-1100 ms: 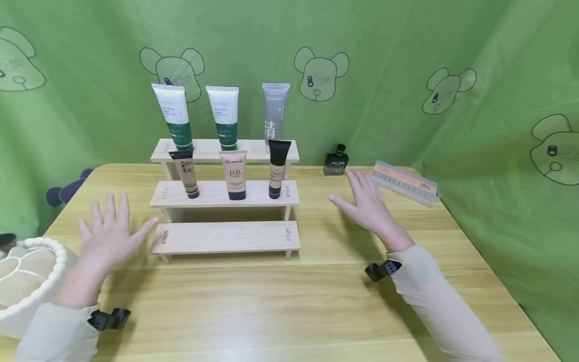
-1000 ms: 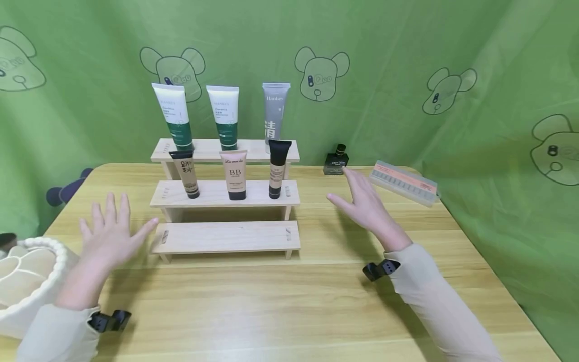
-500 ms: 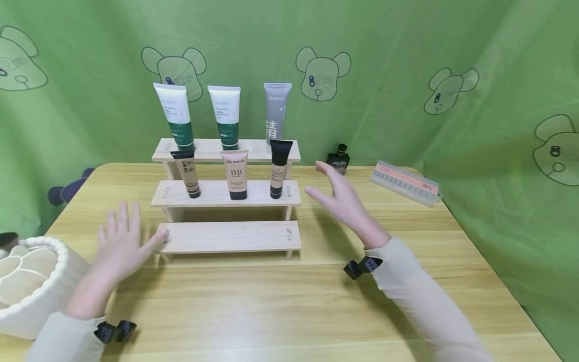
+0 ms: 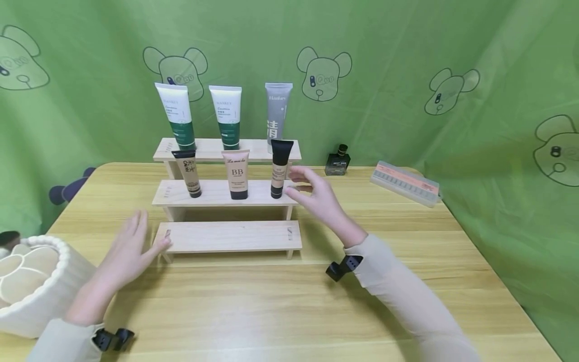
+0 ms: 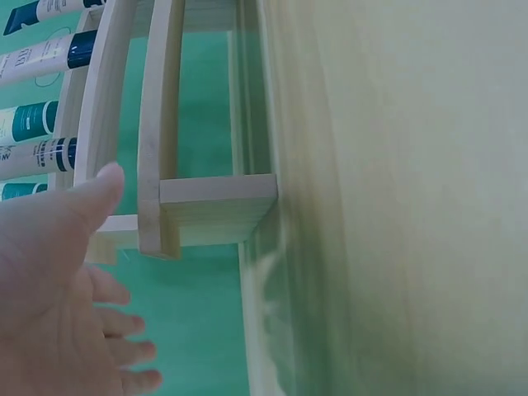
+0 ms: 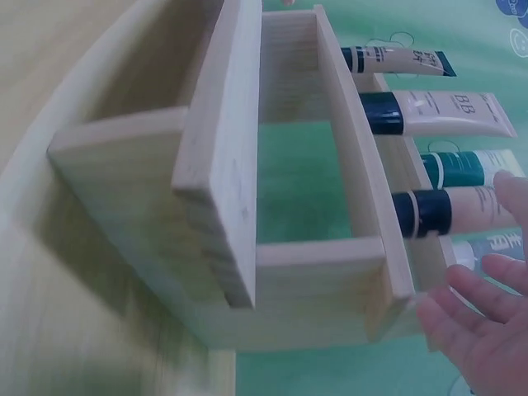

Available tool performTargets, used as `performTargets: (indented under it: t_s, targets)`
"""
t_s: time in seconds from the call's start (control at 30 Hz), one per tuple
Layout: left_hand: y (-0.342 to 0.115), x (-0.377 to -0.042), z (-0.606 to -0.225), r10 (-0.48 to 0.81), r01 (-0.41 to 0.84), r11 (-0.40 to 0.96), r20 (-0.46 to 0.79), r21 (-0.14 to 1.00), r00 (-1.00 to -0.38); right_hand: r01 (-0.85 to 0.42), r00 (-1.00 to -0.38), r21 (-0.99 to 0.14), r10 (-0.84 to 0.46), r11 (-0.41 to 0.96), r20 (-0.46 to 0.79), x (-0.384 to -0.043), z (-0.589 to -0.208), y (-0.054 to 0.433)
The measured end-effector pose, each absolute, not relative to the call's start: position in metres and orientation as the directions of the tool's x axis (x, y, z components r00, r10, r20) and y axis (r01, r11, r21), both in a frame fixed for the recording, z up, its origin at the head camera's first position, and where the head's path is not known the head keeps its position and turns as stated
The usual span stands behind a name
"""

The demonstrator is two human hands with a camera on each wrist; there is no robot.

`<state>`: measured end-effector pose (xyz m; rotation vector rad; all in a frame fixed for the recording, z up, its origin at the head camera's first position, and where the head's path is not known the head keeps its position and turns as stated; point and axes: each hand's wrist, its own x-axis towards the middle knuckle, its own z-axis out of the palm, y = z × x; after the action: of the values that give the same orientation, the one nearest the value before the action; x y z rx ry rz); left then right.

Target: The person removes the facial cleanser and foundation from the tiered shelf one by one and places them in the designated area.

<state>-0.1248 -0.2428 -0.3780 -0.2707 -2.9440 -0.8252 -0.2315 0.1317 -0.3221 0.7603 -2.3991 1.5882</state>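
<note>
The small black-and-beige tube (image 4: 278,176) stands upright on its black cap at the right end of the middle shelf (image 4: 212,193) of a wooden stand. I judge that it is light and its wall is soft, so a strong squeeze may push the body inward. The surface looks smooth and perhaps a little slippery. The foot is narrow and the flat end is above, so a push high up could tip it over. I think the better place to take it is the lower body, just above the cap, where it should be more stiff.

The right hand (image 4: 318,198) is beside this tube, with the thumb and the fingers apart and lightly bent; it grips nothing. If the thumb already touches the tube, I cannot tell.

On the same shelf stand a pink tube (image 4: 235,173) and, farther left, a brown tube (image 4: 189,173). The grey tube (image 4: 277,113) stands on the shelf behind, so the fingers should take care to leave it undisturbed.

The left hand (image 4: 126,251) is at the left end of the lowest shelf (image 4: 226,236), its fingers extended and its thumb apart, holding nothing. Farther to the right, a dark bottle (image 4: 337,162) stands on the table (image 4: 253,311).
</note>
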Motion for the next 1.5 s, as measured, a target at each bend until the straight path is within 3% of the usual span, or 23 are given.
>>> performTargets:
  t_s: [0.4,1.0,1.5]
  targets:
    - [-0.242,-0.124,-0.383,0.233,0.251,0.805,0.103,0.538,-0.967,-0.456,-0.882,-0.842,-0.273,0.289,0.384,-0.236,-0.321,0.115]
    - [-0.241,-0.125,-0.382,0.252,0.255,0.829,0.076,0.498,-0.965,-0.443,-0.892,-0.850,-0.238,0.286,0.385,-0.238,-0.319,0.112]
    - [-0.239,-0.126,-0.381,0.256,0.257,0.829,0.071,0.497,-0.964,-0.419,-0.907,-0.846,-0.188,0.330,0.376,-0.230,-0.307,0.148]
